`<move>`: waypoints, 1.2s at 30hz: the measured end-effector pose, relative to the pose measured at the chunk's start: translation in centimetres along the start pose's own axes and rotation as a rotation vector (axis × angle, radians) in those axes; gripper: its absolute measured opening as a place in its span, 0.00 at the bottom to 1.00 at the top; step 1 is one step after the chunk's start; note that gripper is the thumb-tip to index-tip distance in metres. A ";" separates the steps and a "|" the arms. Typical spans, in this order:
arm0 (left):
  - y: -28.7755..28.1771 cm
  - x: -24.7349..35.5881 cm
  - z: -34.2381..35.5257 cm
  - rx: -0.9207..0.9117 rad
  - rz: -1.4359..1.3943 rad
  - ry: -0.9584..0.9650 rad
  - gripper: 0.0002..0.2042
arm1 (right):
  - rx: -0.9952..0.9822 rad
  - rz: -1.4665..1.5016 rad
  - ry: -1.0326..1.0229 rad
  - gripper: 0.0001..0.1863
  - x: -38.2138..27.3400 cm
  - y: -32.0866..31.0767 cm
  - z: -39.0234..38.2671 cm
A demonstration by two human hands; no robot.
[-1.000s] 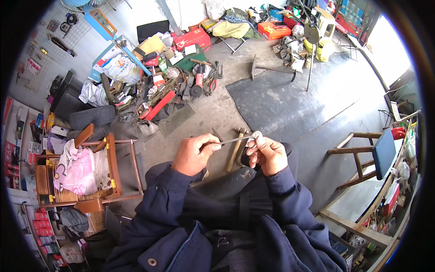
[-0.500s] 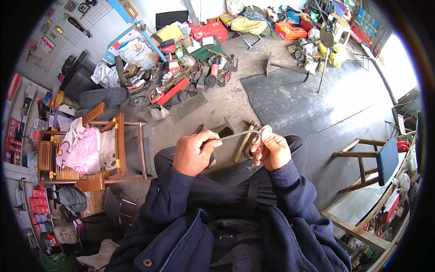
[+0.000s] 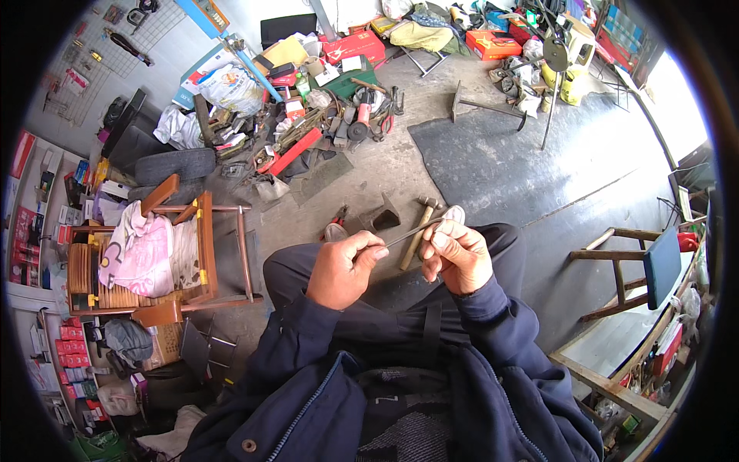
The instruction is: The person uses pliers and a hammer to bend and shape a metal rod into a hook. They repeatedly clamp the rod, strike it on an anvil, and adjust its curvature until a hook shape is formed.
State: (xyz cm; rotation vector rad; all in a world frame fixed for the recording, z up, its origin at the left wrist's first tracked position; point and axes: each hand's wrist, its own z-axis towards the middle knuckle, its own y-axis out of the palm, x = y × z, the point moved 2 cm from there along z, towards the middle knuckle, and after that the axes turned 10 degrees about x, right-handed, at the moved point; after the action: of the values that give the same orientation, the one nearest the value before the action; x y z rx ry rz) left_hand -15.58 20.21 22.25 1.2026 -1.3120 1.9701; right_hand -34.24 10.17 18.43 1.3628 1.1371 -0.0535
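My left hand [image 3: 339, 273] pinches one end of a thin, bent metal rod [image 3: 398, 240] between thumb and fingers. At the rod's other end, my right hand [image 3: 464, 262] has its fingertips closed on the curved part, with a rounded pale piece [image 3: 454, 213] showing just above them; what that piece is I cannot make out. Beyond my hands on the floor, a hammer [image 3: 408, 256] with a light wooden handle lies under the line of the rod, beside a dark iron block [image 3: 383, 217] and a red-handled tool [image 3: 335, 231], partly hidden by my left hand.
A wooden chair with pink cloth [image 3: 135, 254] is at left, a blue-seated stool [image 3: 660, 266] at right. A heap of tools and boxes [image 3: 308, 115] lines the back, near a dark floor mat [image 3: 500, 169] and a metal stand [image 3: 554, 58]. Crowded shelving [image 3: 35, 208] borders the left.
My left hand has shifted slightly right, and the rod now slants more steeply up toward my right hand, which still grips it. The view has shifted a little, showing more beyond my hands.
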 end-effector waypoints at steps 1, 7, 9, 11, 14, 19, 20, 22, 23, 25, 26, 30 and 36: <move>0.0 0.0 -0.1 -0.001 0.008 0.019 0.07 | 0.018 -0.015 -0.006 0.06 0.1 -0.1 0.0; -0.2 -0.5 -0.5 -0.028 0.037 0.041 0.08 | 0.068 -0.141 -0.134 0.07 0.2 -0.5 0.2; -0.4 -0.6 -0.6 -0.037 0.040 0.035 0.08 | 0.127 -0.164 -0.213 0.06 0.2 -0.5 0.3; -0.5 -0.6 -0.8 -0.051 0.026 0.018 0.08 | 0.135 -0.213 -0.310 0.05 0.1 -0.2 0.4; -0.6 -0.5 -1.0 -0.089 0.070 0.006 0.09 | 0.128 -0.330 -0.312 0.07 0.1 0.2 0.3; -1.1 0.0 -1.1 -0.122 0.060 0.040 0.10 | 0.135 -0.346 -0.232 0.08 0.0 0.5 0.2; -1.2 0.1 -1.1 -0.130 0.063 0.028 0.10 | 0.146 -0.337 -0.212 0.08 0.1 0.5 0.2; -1.4 0.4 -1.2 -0.130 0.074 0.037 0.10 | 0.169 -0.318 -0.169 0.09 0.2 0.5 0.3; -1.5 0.5 -1.2 -0.134 0.081 0.026 0.09 | 0.188 -0.307 -0.155 0.09 0.3 0.5 0.4; -1.6 0.9 -1.3 -0.125 0.128 0.058 0.09 | 0.214 -0.277 -0.123 0.09 0.4 0.4 0.4; -1.7 1.1 -1.4 -0.124 0.151 0.065 0.08 | 0.225 -0.290 -0.110 0.10 0.4 0.3 0.5; -1.8 1.7 -1.3 -0.128 0.171 0.088 0.08 | 0.239 -0.308 -0.041 0.13 0.2 -0.1 0.5; -2.1 1.6 -1.3 -0.129 0.219 0.140 0.07 | 0.226 -0.308 0.041 0.14 0.0 -0.4 0.2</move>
State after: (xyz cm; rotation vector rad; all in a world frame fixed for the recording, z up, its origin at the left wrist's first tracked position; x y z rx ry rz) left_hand -15.27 22.13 24.44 0.8757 -1.5263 2.0414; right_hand -34.37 9.91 18.13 1.3780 1.4004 -0.3883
